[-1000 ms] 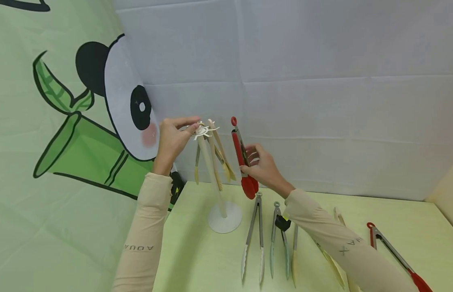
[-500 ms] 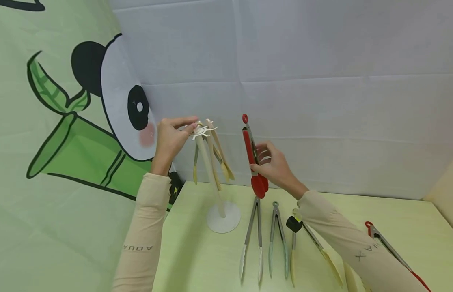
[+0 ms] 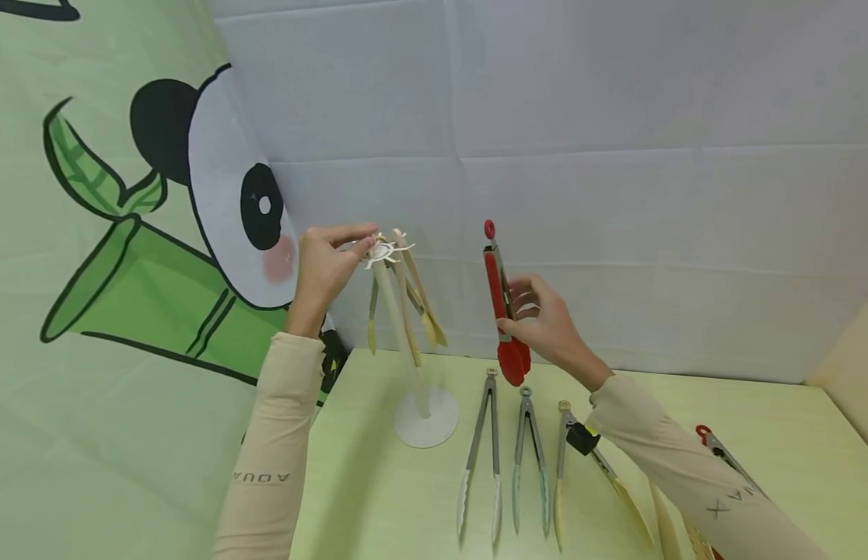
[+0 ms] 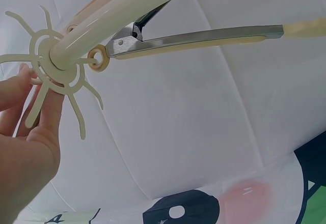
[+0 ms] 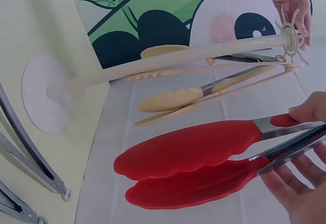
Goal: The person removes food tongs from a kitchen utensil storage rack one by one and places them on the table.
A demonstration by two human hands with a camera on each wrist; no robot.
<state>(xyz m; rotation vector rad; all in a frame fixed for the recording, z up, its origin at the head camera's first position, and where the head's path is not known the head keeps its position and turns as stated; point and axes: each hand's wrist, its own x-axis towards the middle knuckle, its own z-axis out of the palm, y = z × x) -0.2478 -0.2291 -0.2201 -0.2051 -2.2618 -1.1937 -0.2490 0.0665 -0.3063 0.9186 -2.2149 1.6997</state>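
Most of the second pair of red tongs (image 3: 721, 449) is lost to me under the right sleeve (image 3: 693, 474), and a pale thing (image 3: 666, 525) beside it runs off the bottom edge, too cut off to name. A black box (image 3: 582, 439) hides part of one yellow-tipped tong leg (image 3: 626, 494). Over by the left wrist, the rack (image 4: 84, 40) covers some fingertips of the left hand (image 4: 30, 152). Seen from the right wrist, the held tongs (image 5: 188, 150) lose their top end past the edge, and the right hand (image 5: 303, 193) is cut off too.

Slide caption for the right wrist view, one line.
Right hand holds red-tipped tongs beside a pale stand hung with beige-tipped utensils; left hand grips its hooked top.
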